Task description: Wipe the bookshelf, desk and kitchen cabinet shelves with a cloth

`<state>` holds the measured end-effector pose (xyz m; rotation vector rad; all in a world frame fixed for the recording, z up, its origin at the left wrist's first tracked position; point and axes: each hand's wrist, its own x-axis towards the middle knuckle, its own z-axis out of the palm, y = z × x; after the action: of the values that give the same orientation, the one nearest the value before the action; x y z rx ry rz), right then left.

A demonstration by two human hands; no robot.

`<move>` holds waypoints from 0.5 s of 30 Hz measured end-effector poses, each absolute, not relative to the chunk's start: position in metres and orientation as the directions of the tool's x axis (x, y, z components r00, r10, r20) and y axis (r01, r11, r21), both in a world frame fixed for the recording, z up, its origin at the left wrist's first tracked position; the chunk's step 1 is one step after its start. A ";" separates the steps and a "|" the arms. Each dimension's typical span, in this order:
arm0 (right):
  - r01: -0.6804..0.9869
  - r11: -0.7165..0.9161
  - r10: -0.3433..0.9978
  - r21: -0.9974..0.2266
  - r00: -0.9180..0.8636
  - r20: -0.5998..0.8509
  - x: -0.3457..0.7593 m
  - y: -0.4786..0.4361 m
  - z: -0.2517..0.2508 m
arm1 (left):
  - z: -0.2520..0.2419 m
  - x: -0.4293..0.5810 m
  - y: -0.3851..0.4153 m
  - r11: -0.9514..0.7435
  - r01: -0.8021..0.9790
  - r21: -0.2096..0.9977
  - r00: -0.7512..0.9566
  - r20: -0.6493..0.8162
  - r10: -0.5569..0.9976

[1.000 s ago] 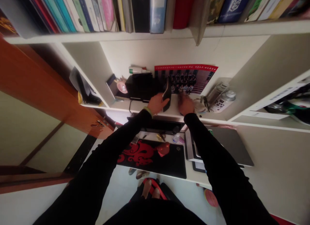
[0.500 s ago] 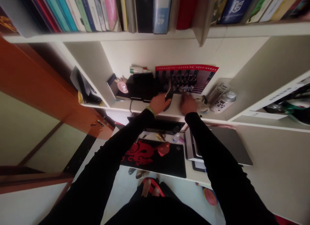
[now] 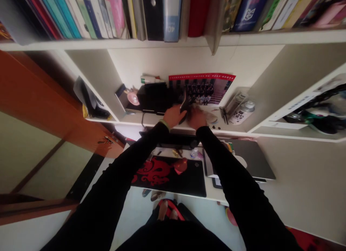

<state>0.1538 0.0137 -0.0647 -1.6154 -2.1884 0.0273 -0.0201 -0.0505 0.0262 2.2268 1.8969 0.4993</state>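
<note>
Both arms in black sleeves reach up to a white shelf (image 3: 151, 118) above the desk. My left hand (image 3: 173, 115) grips a thin dark flat object (image 3: 185, 104), held on edge against a black box (image 3: 155, 97). My right hand (image 3: 196, 118) lies right beside it on the shelf, fingers curled over something pale; what it holds is blurred. A red-edged group photo (image 3: 205, 87) leans on the shelf's back wall behind both hands.
A white phone (image 3: 239, 114) and a pale dish (image 3: 211, 117) sit to the right on the shelf. Books (image 3: 151, 13) fill the shelf above. Below lie a black mat with red pattern (image 3: 167, 173), a red mouse (image 3: 180, 165) and a grey laptop (image 3: 251, 161).
My right hand slid left from near the dish until it met my left hand. The dark flat object tilted more upright. The view shifted slightly left.
</note>
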 end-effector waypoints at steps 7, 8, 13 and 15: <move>0.945 0.165 0.939 -0.282 -0.063 0.337 0.184 0.020 -0.073 | 0.026 -0.011 -0.051 -0.148 0.937 0.315 0.109 0.138 0.984; 0.944 0.172 0.931 -0.280 -0.063 0.360 0.187 0.021 -0.075 | 0.025 -0.006 -0.050 -0.152 0.941 0.303 0.111 0.146 0.983; 0.927 0.247 0.914 -0.283 -0.127 0.384 0.189 0.023 -0.083 | 0.019 0.028 -0.039 -0.203 0.933 0.296 0.158 0.168 0.973; 0.927 0.219 0.918 -0.305 -0.091 0.385 0.188 0.023 -0.085 | 0.017 0.040 -0.034 -0.208 0.921 0.328 0.158 0.171 0.972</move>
<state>0.1884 0.0233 -0.0851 -1.6975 -2.0063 -0.0227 0.0399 -0.0343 0.0172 2.2746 1.8771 0.5215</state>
